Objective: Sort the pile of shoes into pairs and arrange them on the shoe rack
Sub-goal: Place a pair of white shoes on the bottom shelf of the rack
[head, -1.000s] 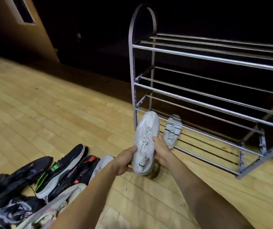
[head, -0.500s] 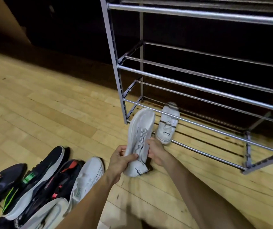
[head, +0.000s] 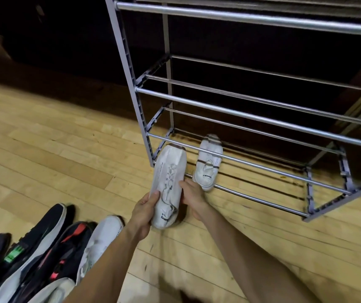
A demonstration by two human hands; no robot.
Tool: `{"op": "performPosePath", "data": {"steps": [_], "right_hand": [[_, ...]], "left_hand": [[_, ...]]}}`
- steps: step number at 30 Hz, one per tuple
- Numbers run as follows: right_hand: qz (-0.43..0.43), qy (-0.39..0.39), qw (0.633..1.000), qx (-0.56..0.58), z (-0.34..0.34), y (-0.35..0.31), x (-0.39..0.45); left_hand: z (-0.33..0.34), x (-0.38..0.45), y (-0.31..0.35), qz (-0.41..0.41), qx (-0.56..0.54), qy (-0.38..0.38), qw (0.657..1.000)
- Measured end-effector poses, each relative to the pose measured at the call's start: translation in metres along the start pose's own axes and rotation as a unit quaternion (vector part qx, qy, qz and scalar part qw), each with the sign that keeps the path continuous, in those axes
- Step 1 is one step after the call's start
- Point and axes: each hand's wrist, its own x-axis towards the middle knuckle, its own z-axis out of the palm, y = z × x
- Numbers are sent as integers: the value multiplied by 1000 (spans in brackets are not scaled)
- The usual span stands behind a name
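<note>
- vs 0.5 s ago: white shoe [head: 169, 182] sits closer to the shoe rack [head: 251, 115], toe now at the rack's bottom front rail near the left post; grip unchanged.
- Left hand [head: 143, 212] wraps the shoe's heel end, thumb on top; right hand [head: 191, 196] grips its right side at mid-length. Both holding the shoe, above the floor.
- Shoe long axis runs away from the person, toe toward the rack, tilted slightly right; laces up.
- Matching white shoe [head: 208, 162] lies on the bottom tier, just right of the held one, same heading.
- Shoe pile [head: 37, 254] lower left: black, red-accent, white.
- Wooden plank floor [head: 54, 154]; dark background behind the rack.
</note>
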Motion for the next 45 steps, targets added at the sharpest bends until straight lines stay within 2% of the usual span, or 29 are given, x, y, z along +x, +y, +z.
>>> {"op": "performPosePath", "data": {"steps": [4, 7, 9, 13, 17, 23, 30, 37, 42, 45], "right_hand": [[-1, 16, 999, 35, -5, -2, 1], [5, 2, 992, 130, -7, -4, 1], [-8, -5, 989, 146, -9, -4, 0], [-69, 7, 996, 47, -13, 5, 8], [-104, 19, 994, 13, -19, 11, 14], [-95, -11, 995, -2, -17, 20, 23], [-117, 23, 990, -80, -8, 1, 39], [-90, 113, 983, -112, 1, -19, 62], [-72, 138, 983, -96, 12, -26, 75], [-102, 152, 972, -147, 12, -31, 78]], "left_hand": [[9, 9, 14, -3, 17, -9, 1000], [14, 18, 22, -10, 40, -18, 999], [19, 23, 26, -8, 48, -10, 999], [30, 31, 28, -13, 49, 2, 999], [38, 39, 27, -15, 57, -3, 998], [45, 52, 30, 8, 85, 17, 996], [51, 74, 43, 47, 102, 44, 993], [61, 93, 59, 82, -18, 62, 995], [61, 96, 55, 147, 60, 71, 985], [55, 98, 47, 168, 101, 76, 978]]}}
